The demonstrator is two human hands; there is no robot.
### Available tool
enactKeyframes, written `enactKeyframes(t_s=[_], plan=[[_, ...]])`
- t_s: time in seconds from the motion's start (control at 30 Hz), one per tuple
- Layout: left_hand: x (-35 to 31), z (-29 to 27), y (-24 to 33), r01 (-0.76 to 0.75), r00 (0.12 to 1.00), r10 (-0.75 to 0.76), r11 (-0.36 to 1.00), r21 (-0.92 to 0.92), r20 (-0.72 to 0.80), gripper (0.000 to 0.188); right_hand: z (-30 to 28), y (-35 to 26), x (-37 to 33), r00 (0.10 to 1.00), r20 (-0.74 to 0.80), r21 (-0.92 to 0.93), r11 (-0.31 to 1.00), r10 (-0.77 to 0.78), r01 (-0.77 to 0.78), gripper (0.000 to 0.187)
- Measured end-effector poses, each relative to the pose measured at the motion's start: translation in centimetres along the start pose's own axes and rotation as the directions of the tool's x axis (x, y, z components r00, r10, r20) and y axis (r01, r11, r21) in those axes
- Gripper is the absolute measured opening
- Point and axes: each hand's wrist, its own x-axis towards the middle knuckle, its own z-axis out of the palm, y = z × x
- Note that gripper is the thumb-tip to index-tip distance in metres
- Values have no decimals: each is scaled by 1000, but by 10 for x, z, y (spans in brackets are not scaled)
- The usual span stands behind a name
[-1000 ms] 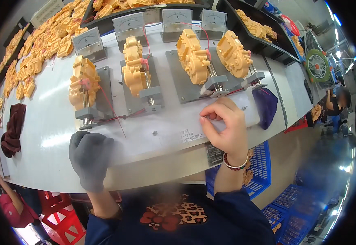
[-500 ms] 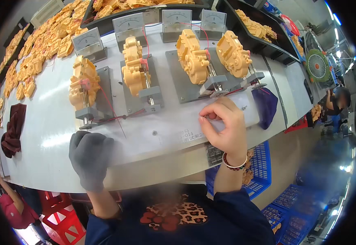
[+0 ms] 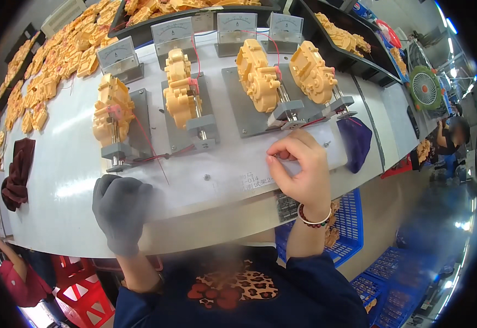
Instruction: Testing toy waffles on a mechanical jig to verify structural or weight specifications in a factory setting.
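Note:
My left hand (image 3: 121, 213), in a dark grey glove, rests curled at the table's front edge, below the leftmost fixture. Its fingers are closed, and their inner side is hidden. My bare right hand (image 3: 304, 164) lies closed on the white sheet (image 3: 194, 183), thumb near the bent forefinger; nothing shows in it. Beyond the hands, yellow plastic gear housings (image 3: 111, 106), (image 3: 179, 90), (image 3: 257, 76), (image 3: 312, 74) sit on grey plates with metal clamps (image 3: 201, 128). Red wires lead from them. Both hands are apart from the housings.
Several analog meters (image 3: 173, 35) stand behind the fixtures. Loose yellow housings (image 3: 58, 60) pile up at far left; black trays (image 3: 353, 46) hold more. A purple cloth (image 3: 354, 145) lies at right, a brown cloth (image 3: 18, 175) at left. A blue basket (image 3: 350, 227) stands below the table edge.

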Motion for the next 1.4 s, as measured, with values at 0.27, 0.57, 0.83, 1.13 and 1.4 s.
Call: enactKeyframes(t_s=[0.27,0.57,0.83,1.13,1.4], plan=[[0,0,2,-23,1000,23,1000,3,-4,12,0,-1,0,1000,5,-2,1000,6,-6,9],[1,-1,4,-255,961,269,951,176,-62,17,3,2,0,990,-25,-93,986,-141,139,11],[-1,20,60,-311,949,314,938,152,6,15,4,3,-4,973,-28,-245,945,-231,217,13],[5,51,63,-289,952,288,957,-10,100,12,-49,39,-27,945,-325,-357,930,-36,-87,20],[-1,30,69,-325,945,323,943,68,46,13,-41,57,-36,920,-391,-210,975,-22,-66,16]])
